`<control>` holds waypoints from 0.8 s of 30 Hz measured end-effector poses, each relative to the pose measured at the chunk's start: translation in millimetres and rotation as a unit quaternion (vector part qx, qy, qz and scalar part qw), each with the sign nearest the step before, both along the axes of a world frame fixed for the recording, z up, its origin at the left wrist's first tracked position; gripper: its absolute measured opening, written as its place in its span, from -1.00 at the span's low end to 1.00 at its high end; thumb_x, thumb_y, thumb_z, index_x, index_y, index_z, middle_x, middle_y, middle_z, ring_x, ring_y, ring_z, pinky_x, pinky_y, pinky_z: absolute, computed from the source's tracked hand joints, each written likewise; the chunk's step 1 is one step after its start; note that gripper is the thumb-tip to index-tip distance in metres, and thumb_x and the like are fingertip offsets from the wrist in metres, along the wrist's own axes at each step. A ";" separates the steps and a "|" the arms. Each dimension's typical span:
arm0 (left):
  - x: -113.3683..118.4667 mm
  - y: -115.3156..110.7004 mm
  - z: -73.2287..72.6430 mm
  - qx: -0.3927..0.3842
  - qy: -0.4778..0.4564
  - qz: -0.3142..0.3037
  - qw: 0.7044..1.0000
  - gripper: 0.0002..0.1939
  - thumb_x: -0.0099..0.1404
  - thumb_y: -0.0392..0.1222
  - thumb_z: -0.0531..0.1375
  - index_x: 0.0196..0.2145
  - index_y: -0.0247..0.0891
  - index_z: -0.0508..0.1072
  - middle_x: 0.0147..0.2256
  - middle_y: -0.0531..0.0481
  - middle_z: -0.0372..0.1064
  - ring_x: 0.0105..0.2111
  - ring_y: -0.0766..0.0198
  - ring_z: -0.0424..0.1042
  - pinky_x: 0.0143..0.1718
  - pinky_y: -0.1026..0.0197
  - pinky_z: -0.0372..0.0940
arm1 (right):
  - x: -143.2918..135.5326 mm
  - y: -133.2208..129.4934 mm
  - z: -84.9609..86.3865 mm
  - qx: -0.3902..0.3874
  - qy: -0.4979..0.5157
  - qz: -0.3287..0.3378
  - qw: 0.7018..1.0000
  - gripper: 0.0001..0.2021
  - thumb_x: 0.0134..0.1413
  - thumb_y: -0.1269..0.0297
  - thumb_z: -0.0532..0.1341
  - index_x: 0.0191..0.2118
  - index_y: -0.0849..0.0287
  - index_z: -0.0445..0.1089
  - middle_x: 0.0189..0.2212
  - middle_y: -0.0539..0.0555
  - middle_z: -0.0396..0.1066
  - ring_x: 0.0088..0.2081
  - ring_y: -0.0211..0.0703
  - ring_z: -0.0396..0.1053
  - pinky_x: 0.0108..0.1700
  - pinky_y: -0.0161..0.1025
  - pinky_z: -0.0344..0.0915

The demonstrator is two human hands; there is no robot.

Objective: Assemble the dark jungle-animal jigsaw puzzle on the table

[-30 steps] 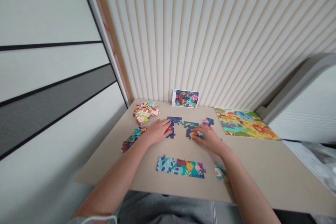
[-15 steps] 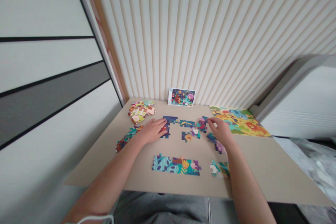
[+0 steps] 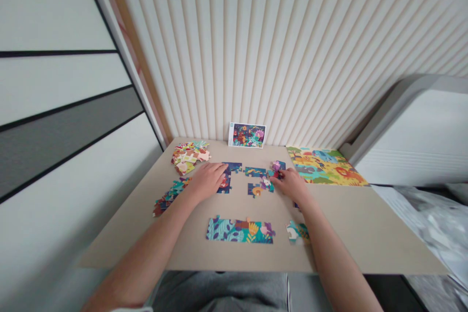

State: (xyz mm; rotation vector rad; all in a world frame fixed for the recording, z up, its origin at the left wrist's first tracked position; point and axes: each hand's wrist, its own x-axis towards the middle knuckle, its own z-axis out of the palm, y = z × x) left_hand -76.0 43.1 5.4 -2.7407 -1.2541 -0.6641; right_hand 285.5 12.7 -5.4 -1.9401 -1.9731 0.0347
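My left hand (image 3: 208, 181) lies with its fingers stretched over the left edge of a dark blue joined jigsaw section (image 3: 233, 166) bearing a red figure. My right hand (image 3: 291, 185) pinches a teal and red puzzle piece (image 3: 275, 174), thumb and fingertips low over the table. Touching or close to it are a purple and dark blue piece (image 3: 281, 164) and a small section with an orange snail shape (image 3: 256, 189). Between the hands lies a blue strip with yellow marks (image 3: 255, 171). My right wrist partly hides another dark piece (image 3: 296, 205).
A long joined strip (image 3: 239, 230) and a shorter teal one (image 3: 295, 230) lie near the front edge. Loose pieces form two piles, a teal one (image 3: 171, 197) and a pale one (image 3: 188, 155). A picture card (image 3: 247, 135) leans at the back. A finished animal puzzle (image 3: 325, 165) lies right.
My right hand has moved left and nearer to me, toward the snail section, and now covers part of the dark piece beside it. My left hand has stayed at the blue section. The view has shifted slightly.
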 end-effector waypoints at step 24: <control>-0.4 -2.7 13.6 0.020 -0.037 0.076 0.996 -0.65 0.35 -0.39 0.03 0.00 -0.22 0.48 -0.07 -0.14 0.49 0.00 0.05 0.42 0.11 -0.04 0.26 | -93.3 -42.1 35.8 -0.047 0.184 0.325 0.927 -0.47 0.13 -0.03 0.35 0.17 0.03 0.41 -0.08 0.14 0.44 -0.10 -0.03 0.42 -0.01 -0.15 0.34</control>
